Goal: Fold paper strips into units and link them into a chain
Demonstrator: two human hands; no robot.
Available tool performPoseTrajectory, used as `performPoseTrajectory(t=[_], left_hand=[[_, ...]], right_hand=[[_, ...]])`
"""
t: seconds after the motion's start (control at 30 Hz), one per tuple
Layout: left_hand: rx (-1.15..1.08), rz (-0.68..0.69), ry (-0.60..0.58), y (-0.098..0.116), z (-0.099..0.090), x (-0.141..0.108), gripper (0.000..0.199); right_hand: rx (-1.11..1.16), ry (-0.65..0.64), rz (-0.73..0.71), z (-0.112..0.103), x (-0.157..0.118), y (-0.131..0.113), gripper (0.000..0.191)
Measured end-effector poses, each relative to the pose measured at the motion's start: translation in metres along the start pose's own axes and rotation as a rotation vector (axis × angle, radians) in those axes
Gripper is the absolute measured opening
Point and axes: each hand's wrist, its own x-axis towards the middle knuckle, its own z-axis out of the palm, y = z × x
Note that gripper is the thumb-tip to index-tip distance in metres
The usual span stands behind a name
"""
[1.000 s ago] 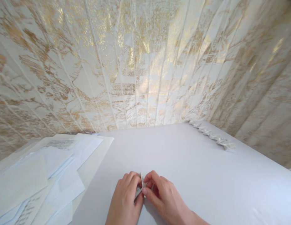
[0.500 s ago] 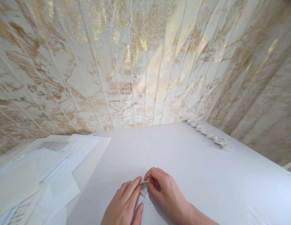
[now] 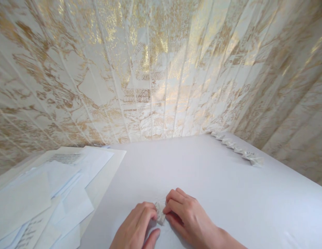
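A small folded piece of paper (image 3: 160, 215), pale with dark printed marks, lies on the white table between my hands. My left hand (image 3: 137, 226) is beside it, its bent fingertips touching the paper's left edge while the thumb stands apart below. On the other side, my right hand (image 3: 188, 218) pinches the right edge between thumb and fingers; its fingertips partly cover that edge.
Loose sheets and cut pieces of paper (image 3: 70, 207) overlap in a pile on the left. Several small folded paper pieces (image 3: 239, 150) form a row along the table's (image 3: 202, 166) far right edge. Behind hangs a white and gold patterned curtain (image 3: 140, 103).
The folded paper has turned and shows a printed, wider face instead of a downward point. My left fingers have curled from stretched out. The view has shifted slightly left.
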Motion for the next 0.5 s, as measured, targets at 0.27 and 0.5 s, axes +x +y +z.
performPoseTrajectory(t=[0.27,0.5], left_hand=[[0.03,-0.044,-0.023,-0.003,0.0,0.006,0.011],[0.034,-0.135,0.033,-0.006,-0.002,0.014,0.014]], right_hand=[[0.005,-0.008,0.001,0.004,0.003,-0.001,0.02],[0.042,0.023,0.247,0.005,0.009,-0.006,0.024]])
